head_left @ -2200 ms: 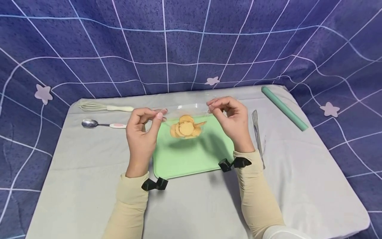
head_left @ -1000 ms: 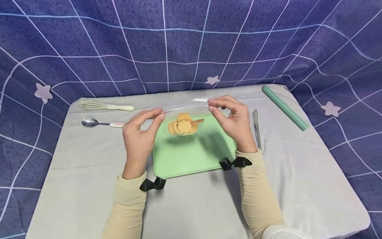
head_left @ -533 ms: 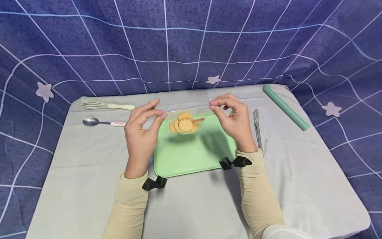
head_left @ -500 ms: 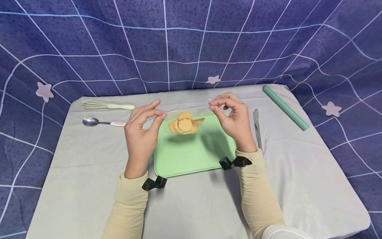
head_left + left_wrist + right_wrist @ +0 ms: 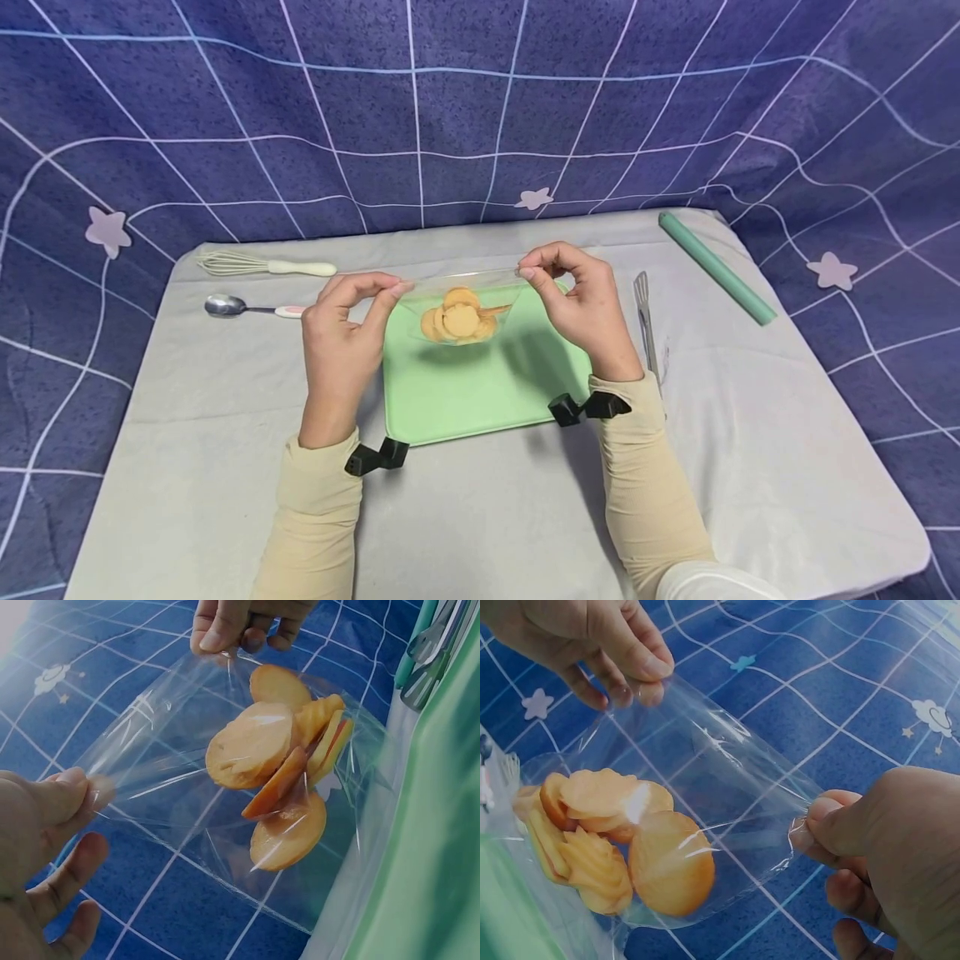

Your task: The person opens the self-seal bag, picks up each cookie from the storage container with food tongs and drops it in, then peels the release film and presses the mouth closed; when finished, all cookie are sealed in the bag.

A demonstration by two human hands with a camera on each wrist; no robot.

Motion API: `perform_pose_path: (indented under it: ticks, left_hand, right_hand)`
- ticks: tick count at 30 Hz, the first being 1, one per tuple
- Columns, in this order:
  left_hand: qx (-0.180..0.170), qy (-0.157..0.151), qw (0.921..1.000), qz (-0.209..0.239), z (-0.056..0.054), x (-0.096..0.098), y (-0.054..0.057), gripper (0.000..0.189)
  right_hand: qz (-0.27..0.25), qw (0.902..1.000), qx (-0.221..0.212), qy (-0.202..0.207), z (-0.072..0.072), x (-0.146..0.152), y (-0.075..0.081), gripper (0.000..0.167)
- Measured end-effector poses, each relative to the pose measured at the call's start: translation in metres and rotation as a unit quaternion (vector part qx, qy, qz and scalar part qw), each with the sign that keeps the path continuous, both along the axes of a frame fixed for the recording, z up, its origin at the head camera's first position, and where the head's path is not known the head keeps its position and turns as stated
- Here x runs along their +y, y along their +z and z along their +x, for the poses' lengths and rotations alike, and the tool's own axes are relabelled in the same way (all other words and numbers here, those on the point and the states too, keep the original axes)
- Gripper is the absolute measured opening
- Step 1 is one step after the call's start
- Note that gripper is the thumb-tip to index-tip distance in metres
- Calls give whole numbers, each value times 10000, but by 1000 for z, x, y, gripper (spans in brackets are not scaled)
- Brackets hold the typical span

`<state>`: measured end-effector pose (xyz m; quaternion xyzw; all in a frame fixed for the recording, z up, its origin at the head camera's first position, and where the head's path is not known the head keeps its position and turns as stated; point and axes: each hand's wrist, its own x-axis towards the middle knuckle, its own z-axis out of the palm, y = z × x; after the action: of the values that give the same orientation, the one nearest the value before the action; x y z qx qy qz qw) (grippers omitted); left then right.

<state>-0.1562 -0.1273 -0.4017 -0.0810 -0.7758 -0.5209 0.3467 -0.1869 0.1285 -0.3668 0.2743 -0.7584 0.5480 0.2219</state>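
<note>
A clear plastic bag [image 5: 172, 776] with several golden cookies [image 5: 461, 320] in its lower part hangs between my two hands. My left hand [image 5: 341, 342] pinches one top corner of the bag between thumb and forefinger. At the opposite top corner, my right hand [image 5: 577, 308] pinches the film in the same way. Both wrist views show the top edge stretched between the hands. Round flat cookies [image 5: 672, 862] and a ridged swirl cookie [image 5: 596, 870] show through the film. Below the bag lies a green tray [image 5: 480, 400], apart from it.
Left of the tray are a pale whisk [image 5: 266, 266] and a metal spoon [image 5: 251, 307] with a white-pink handle. On the right lie a slotted metal utensil [image 5: 647, 325], partly behind my right forearm, and a green rod [image 5: 716, 268]. A blue patterned cloth [image 5: 465, 108] hangs behind the table.
The bag's top edge was slack and is now drawn straight between my hands. Since half a second ago, my left hand has shifted slightly left, and the bag has sunk a little.
</note>
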Motion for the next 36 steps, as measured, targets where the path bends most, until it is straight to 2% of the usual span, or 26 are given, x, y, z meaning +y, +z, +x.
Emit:
perform_pose_path:
  ticks: [3, 7, 11, 15, 17, 19, 22, 24, 27, 29, 33, 36]
  left_hand:
    - [-85, 7, 10000, -38, 2, -2, 1, 9]
    - [-391, -118, 9992, -40, 6, -9, 2, 8]
    - [-672, -344, 9967, -298, 8, -23, 3, 9]
    - [-1010, -354, 9921, -661, 13, -45, 9, 13]
    - [-1206, -340, 9895, -720, 19, -59, 14, 12]
    - [-1324, -422, 9881, -656, 30, -75, 19, 11]
    - [-1395, -799, 9863, -377, 48, -96, 24, 9]
    - [-1481, -1165, 9820, -100, 58, -109, 22, 9]
    - [-1904, -1425, 9713, 84, 64, -127, 9, 8]
    - [-2352, -1377, 9619, 210, 61, -137, -6, 9]
    - [-3128, -1014, 9440, 291, 45, -152, -43, 20]
    - [-3375, -616, 9388, -315, 32, -159, -58, 24]
  right_hand:
    - [-30, 10000, -14, 35, 0, -2, 0, 8]
    - [-10, 9999, -90, 104, -1, -4, -1, 5]
    - [141, 9995, -238, 172, -9, -8, -15, 6]
    - [258, 9987, -312, 295, -16, -18, -28, 9]
    - [281, 9979, -334, 482, -13, -26, -31, 9]
    - [288, 9950, -427, 854, -8, -35, -31, 7]
    - [373, 9857, -775, 1451, 3, -46, -33, 7]
    - [454, 9769, -1101, 1776, 11, -52, -35, 7]
    - [603, 9649, -1555, 2029, 18, -63, -44, 6]
    - [764, 9597, -1772, 2041, 14, -74, -56, 5]
    - [1347, 9522, -2118, 1742, -10, -98, -87, 6]
    - [1802, 9477, -2187, 1468, -31, -114, -104, 7]
